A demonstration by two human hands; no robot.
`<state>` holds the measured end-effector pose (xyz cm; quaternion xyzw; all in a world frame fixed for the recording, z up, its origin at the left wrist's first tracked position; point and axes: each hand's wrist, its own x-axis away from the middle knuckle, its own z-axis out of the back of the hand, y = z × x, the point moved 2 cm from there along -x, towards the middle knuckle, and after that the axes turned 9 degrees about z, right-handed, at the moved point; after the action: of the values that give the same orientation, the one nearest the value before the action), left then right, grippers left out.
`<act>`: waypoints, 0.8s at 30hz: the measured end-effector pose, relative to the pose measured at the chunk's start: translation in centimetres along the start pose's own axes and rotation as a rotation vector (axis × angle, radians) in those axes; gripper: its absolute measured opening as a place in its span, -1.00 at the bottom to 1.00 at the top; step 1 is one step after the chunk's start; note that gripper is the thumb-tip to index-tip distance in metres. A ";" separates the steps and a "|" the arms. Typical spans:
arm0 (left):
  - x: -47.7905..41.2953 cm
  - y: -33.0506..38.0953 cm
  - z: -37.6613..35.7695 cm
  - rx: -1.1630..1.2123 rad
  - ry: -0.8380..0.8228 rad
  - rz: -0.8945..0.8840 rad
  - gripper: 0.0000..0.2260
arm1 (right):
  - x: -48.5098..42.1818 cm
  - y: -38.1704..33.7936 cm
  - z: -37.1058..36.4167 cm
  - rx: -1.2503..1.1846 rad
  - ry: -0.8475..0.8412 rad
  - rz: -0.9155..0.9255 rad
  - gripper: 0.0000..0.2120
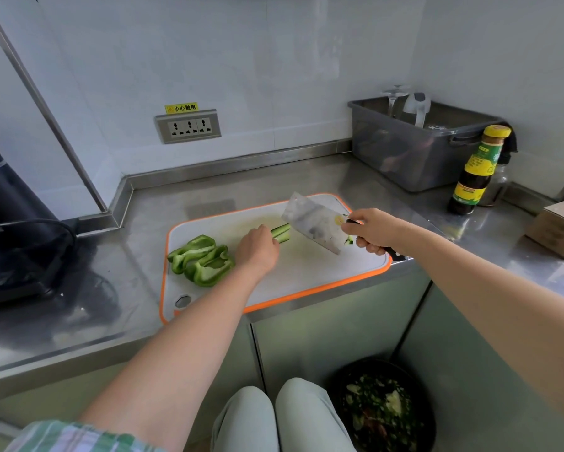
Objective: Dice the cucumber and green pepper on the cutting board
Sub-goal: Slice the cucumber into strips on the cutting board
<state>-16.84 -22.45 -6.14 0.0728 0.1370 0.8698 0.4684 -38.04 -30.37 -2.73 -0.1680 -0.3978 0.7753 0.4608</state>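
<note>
Curled round the black handle of a cleaver (316, 223), the right hand (373, 231) holds it with the thumb lying along the top near the blade. The broad pale blade is tilted, its flat side turned up toward the camera, and it crosses the cucumber (282, 230). The cucumber lies as long dark-skinned strips near the middle of the cutting board (306, 278); a small green bit of it shows on the far side of the blade, just beside the right hand. The left hand (257, 247) holds the near end of the strips, its fingers bent down over them and its back toward the camera; the fingertips themselves are hidden. The green pepper (202, 259) lies in open, cut pieces on the left part of the board, just beside the left wrist and apart from the cucumber.

The board is white with an orange rim and sits at the front edge of a steel counter (143, 223). At the back right stands a grey tub (414, 158) with an upturned glass in it, and near its corner a dark sauce bottle (476, 171) with a yellow cap. A cardboard box (557, 228) sits at the far right. A wall socket (188, 126) is set in the tiles behind, and a black appliance (10, 207) stands on the left. Below the counter, a dark bin (385, 409) holds green scraps beside the person's knees.
</note>
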 end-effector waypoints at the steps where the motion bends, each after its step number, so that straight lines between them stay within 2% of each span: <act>1: 0.0 0.0 0.0 0.000 -0.002 -0.005 -0.74 | 0.0 -0.1 -0.1 0.049 0.017 -0.006 -0.84; 5: -0.2 -0.2 -0.3 -0.014 -0.009 -0.041 -0.74 | -0.1 -0.9 -0.3 0.090 0.130 0.043 -0.85; 8: -0.1 -0.5 -0.5 -0.051 0.030 -0.102 -0.69 | 0.0 -2.1 -1.1 0.097 0.097 0.091 -0.82; 11: 0.2 -0.8 -0.5 -0.069 0.105 -0.125 -0.64 | 0.4 -3.2 -2.1 0.229 0.008 0.053 -0.81; 14: 0.4 -1.1 -0.5 -0.077 0.160 -0.147 -0.71 | 0.7 -3.6 -3.1 0.262 -0.087 0.012 -0.86; 17: 0.4 -1.2 -0.6 0.009 0.156 -0.179 -0.78 | 0.6 -4.0 -3.5 0.335 -0.051 0.060 -0.92; 24: 0.3 -1.4 -0.8 0.107 0.176 -0.204 -0.79 | -0.2 -4.1 -4.8 0.510 -0.076 0.099 -0.83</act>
<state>-16.13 -21.65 -7.33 0.0069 0.2304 0.8122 0.5358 -32.55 -27.24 -2.54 -0.0366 -0.1979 0.8779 0.4346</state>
